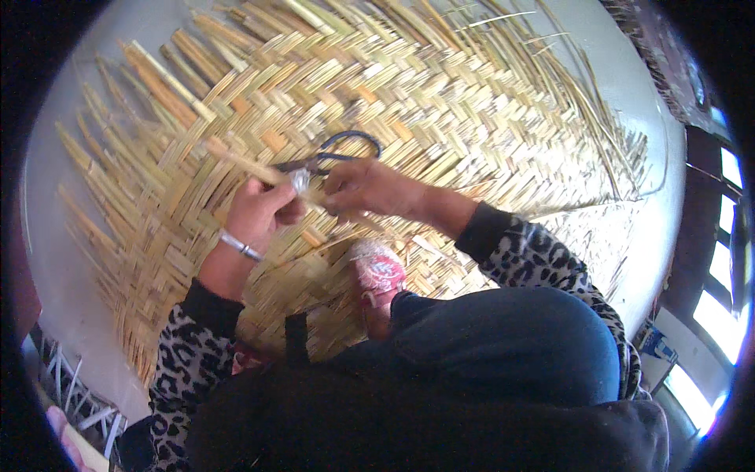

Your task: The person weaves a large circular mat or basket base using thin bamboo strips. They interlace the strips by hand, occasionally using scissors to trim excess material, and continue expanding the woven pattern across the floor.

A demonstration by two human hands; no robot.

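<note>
Below me spreads a woven mat (440,134) of flat straw-coloured reed strips in a slanting pattern. My left hand (263,208) is closed on a pale reed strip (242,160) that points up and to the left. A small shiny, clear piece (300,182), perhaps plastic, shows at its fingertips. Close on the right, my right hand (368,189) has its fingers curled together near the strip's lower end; what they hold is hidden. A pair of scissors (350,135) with dark blue handles lies on the mat just beyond both hands, partly covered.
My foot in a pink and white shoe (377,267) stands on the mat. Loose reed ends (157,75) stick out along the far left edge, and thin stalks (582,86) lie at the far right. Pale floor (664,157) surrounds the mat.
</note>
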